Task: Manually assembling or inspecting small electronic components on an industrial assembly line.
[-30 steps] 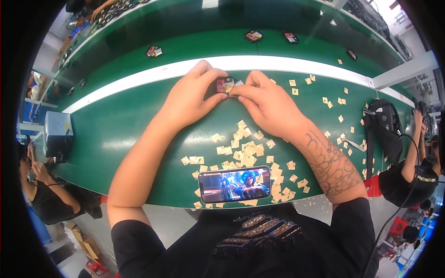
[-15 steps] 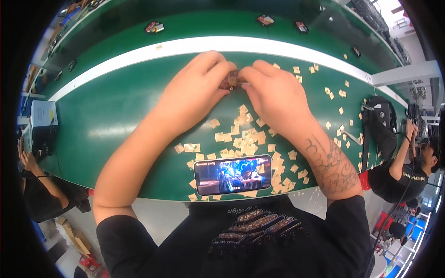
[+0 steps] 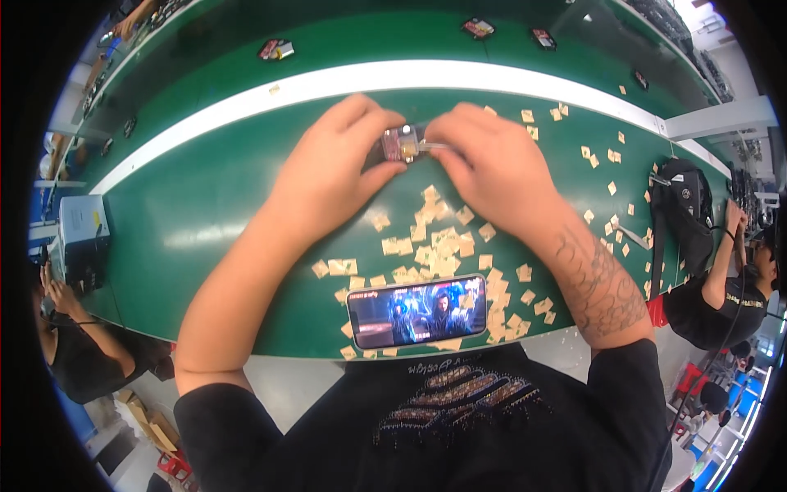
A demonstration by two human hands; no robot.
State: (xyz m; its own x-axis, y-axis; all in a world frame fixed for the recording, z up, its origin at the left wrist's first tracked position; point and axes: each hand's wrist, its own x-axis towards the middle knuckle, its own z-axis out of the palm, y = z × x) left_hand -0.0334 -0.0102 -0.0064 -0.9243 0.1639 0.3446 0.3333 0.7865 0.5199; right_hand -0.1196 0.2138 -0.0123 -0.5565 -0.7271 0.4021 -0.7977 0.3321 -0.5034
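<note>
Near the far side of the green bench, my left hand [image 3: 338, 156] grips a small electronic device [image 3: 399, 145] between thumb and fingers. Dark edges and a reddish and silvery inside face up on it. My right hand [image 3: 498, 164] is closed on a thin metal tool [image 3: 434, 147], perhaps tweezers. The tool's tip reaches the device's right side; most of its shaft is hidden in my fingers. Small cream-coloured squares [image 3: 443, 250] lie scattered between my forearms. Close to my body, a phone [image 3: 418, 313] playing a video lies on some of them.
A white rail [image 3: 393, 74] crosses behind my hands; beyond it lie several small devices [image 3: 479, 29] on a green surface. At right are a black bag [image 3: 684, 197], another thin light tool [image 3: 634, 237] and a seated person [image 3: 717, 312]. A white box [image 3: 82, 225] and another person are at left.
The device has turned in my left hand, so more of its inside shows. My right fingers have drawn slightly away, with more of the metal tool visible. The phone's picture has changed.
</note>
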